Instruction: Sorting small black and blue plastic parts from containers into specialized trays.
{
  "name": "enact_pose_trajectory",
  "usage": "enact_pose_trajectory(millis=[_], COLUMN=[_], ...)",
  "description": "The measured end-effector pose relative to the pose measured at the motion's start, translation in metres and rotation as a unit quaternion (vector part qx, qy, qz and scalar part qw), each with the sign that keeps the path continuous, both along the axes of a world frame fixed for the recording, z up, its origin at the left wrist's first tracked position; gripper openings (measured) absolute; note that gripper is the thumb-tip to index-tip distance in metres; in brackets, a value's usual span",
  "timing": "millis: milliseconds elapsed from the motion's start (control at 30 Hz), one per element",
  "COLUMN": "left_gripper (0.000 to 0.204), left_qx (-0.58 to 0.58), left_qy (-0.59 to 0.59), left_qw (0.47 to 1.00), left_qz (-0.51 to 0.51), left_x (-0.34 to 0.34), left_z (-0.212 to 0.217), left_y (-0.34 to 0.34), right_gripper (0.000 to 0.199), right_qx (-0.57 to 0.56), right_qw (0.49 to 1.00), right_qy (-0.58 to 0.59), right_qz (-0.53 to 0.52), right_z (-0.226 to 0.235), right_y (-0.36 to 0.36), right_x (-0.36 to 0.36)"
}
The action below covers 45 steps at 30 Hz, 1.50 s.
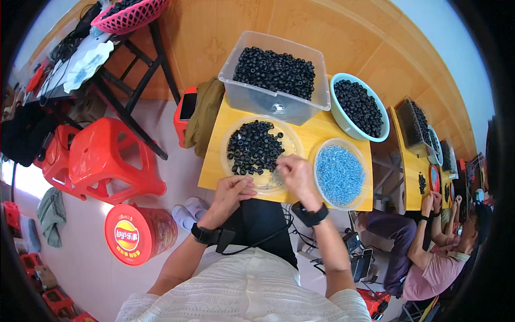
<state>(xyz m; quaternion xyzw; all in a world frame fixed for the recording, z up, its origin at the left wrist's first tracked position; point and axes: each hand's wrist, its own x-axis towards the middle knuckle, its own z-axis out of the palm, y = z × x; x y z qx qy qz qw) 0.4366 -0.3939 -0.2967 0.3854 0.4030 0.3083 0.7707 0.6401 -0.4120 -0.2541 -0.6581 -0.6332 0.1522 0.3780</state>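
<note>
A round clear plastic tray [292, 140] lies before me with a heap of small black ring-shaped plastic parts [255, 146] in it. Over its near-left rim is my left hand [235, 193], thumb and fingers closed in a pinch; whatever they hold is too small to name. My right hand [296, 176] is above the near-right side of the tray, its fingertips also pinched together on something I cannot make out. Beneath those fingertips a few small clear pieces [276, 180] lie in the tray. To the right, a round tub [367, 174] holds many small translucent blue pieces [339, 175].
A clear rectangular bin [268, 103] and a pale blue bowl [380, 137], both full of black parts, stand on the far side of the yellow table [212, 170]. Left are red stools [110, 155] and a red tub [129, 236]. A co-worker [437, 268] sits at right.
</note>
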Motion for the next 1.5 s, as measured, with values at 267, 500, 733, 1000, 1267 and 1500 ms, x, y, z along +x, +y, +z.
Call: enact_pose_trajectory(millis=[267, 500, 733, 1000, 1267, 1500], left_gripper=[0.026, 0.025, 0.025, 0.024, 0.025, 0.023], left_qx=[0.012, 0.013, 0.016, 0.019, 0.037, 0.051], left_qy=[0.016, 0.017, 0.016, -0.034, -0.092, -0.113], left_qw=[1.000, 1.000, 1.000, 0.999, 0.994, 0.992], left_qz=[-0.009, -0.010, -0.011, 0.012, -0.034, -0.036], left_x=[0.001, 0.002, 0.002, 0.001, 0.005, 0.008], left_z=[0.000, -0.002, -0.004, 0.005, 0.013, 0.010], left_y=[0.001, 0.002, 0.002, -0.001, -0.009, -0.007], right_gripper=[0.013, 0.018, 0.018, 0.016, 0.021, 0.024], right_qx=[-0.027, -0.006, -0.002, -0.014, -0.050, 0.008], right_qw=[0.999, 0.982, 0.971, 0.991, 0.967, 0.978], right_qy=[-0.009, -0.179, -0.220, 0.130, 0.250, 0.209], right_qz=[-0.024, 0.053, 0.095, 0.025, 0.018, 0.003], right_z=[-0.024, -0.026, -0.021, -0.007, -0.007, 0.009], right_y=[0.010, 0.028, 0.030, 0.005, -0.040, -0.047], right_x=[-0.042, -0.044, -0.045, -0.041, -0.052, -0.056])
